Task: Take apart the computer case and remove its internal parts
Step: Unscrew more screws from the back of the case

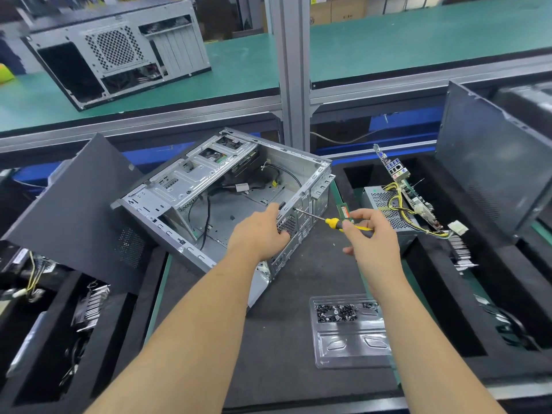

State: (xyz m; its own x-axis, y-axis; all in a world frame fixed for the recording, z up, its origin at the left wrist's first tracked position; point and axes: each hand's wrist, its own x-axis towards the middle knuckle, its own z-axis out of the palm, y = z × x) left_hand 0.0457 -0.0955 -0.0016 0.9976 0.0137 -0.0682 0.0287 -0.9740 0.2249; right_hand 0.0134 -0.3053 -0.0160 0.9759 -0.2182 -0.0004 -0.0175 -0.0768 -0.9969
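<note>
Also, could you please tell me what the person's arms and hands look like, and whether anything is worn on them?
Both forearms are bare as far as the picture shows them, with no sleeve in view. The left hand and the right hand wear no gloves, and no watch, ring or wrist strap is visible.
</note>
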